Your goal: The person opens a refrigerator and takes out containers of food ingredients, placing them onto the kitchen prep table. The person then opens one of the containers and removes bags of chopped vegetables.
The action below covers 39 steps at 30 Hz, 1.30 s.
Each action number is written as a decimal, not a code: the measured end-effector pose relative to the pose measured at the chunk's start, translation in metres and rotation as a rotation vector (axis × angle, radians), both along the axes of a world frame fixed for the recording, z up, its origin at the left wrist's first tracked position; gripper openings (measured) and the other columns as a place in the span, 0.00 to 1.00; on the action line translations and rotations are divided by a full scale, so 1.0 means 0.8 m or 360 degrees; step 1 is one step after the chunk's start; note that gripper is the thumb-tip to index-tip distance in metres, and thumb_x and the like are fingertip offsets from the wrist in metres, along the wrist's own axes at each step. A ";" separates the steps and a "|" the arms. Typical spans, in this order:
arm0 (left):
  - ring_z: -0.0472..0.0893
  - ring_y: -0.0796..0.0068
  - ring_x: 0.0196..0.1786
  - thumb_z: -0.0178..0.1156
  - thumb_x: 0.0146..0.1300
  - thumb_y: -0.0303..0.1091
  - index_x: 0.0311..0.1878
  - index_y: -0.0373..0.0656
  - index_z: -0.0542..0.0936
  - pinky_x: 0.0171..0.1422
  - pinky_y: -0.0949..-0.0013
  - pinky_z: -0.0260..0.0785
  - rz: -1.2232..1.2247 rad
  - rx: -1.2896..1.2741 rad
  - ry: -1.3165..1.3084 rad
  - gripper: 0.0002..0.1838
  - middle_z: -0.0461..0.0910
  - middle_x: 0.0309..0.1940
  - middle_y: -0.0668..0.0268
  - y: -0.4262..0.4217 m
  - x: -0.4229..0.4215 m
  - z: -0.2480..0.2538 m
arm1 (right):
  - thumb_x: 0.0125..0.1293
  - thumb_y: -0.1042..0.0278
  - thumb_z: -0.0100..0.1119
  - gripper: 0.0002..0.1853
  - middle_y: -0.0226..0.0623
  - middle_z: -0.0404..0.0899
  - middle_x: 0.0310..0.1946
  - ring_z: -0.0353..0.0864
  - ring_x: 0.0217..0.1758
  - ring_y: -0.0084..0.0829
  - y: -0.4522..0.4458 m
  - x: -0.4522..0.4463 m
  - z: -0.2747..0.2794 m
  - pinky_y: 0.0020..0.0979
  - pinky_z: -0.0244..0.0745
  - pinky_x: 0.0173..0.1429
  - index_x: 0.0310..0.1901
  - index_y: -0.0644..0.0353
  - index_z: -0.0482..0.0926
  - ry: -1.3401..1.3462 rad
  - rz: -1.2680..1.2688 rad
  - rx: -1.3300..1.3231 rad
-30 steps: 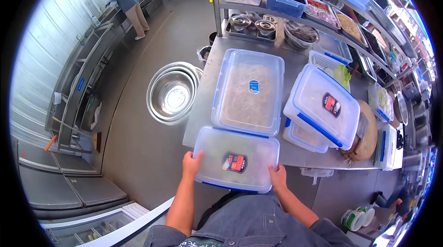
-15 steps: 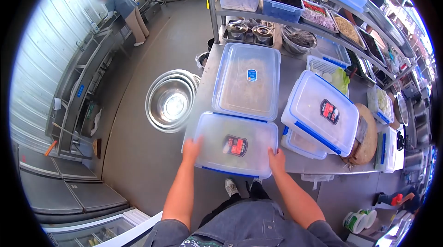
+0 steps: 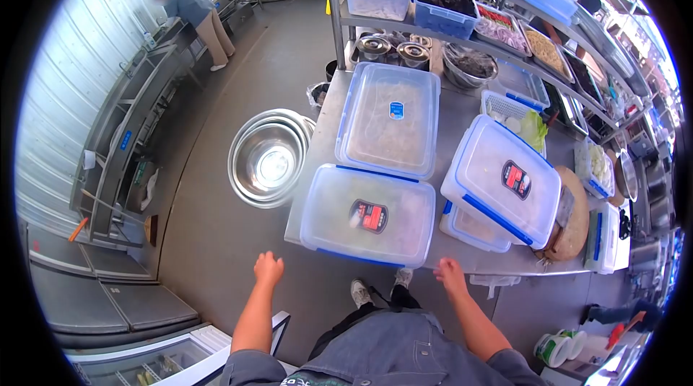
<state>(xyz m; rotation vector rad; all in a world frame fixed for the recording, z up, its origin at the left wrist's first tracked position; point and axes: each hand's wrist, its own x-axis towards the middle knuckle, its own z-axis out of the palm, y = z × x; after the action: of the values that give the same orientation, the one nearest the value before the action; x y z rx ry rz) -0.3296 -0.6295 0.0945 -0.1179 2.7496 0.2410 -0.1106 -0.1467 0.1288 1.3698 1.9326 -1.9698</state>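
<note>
your left hand (image 3: 268, 269) and right hand (image 3: 450, 276) are empty, fingers loosely curled; setting the nearest tub (image 3: 368, 231) on the tabletop (image 3: 458, 123) looks done; regripping would call for wider fingers.

Wears a dark grey shirt (image 3: 382, 343), looking like denim, with pale stitching and a small round button (image 3: 424, 353) on the front. Bears white and green lettering (image 3: 309, 381), cut off at the bottom edge and too partial to read. Has loose sleeves (image 3: 254, 364) of the same grey, ending near the elbows. Also wears black trousers (image 3: 337, 334) and whitish shoes (image 3: 361, 292) with darker grey patches.
</note>
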 end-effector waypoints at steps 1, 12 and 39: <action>0.74 0.51 0.60 0.59 0.61 0.48 0.53 0.43 0.77 0.63 0.51 0.66 -0.0044 -0.0290 -0.0241 0.22 0.75 0.55 0.52 -0.030 0.029 -0.008 | 0.71 0.53 0.55 0.23 0.42 0.78 0.47 0.82 0.43 0.31 0.003 0.028 -0.006 0.30 0.77 0.46 0.57 0.63 0.71 -0.0077 0.0009 -0.0010; 0.71 0.62 0.69 0.59 0.59 0.39 0.62 0.51 0.78 0.69 0.54 0.62 0.0289 -0.0772 -0.1549 0.25 0.74 0.64 0.63 -0.201 0.202 0.006 | 0.67 0.62 0.54 0.15 0.37 0.79 0.23 0.79 0.24 0.29 0.051 0.288 -0.116 0.30 0.75 0.29 0.31 0.66 0.80 -0.0818 0.0080 0.0307; 0.83 0.63 0.32 0.52 0.61 0.37 0.36 0.38 0.82 0.33 0.58 0.74 0.0457 0.0241 -0.2122 0.13 0.83 0.31 0.57 -0.109 0.504 -0.074 | 0.68 0.63 0.55 0.11 0.37 0.78 0.25 0.79 0.25 0.31 0.099 0.159 -0.125 0.32 0.76 0.27 0.36 0.64 0.78 -0.0614 0.0386 0.0034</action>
<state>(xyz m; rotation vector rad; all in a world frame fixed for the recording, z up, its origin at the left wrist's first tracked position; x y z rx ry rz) 0.0738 -0.7170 0.0352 -0.4421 1.3797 0.2934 0.0164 -0.0677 0.0287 1.3268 1.8382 -1.4573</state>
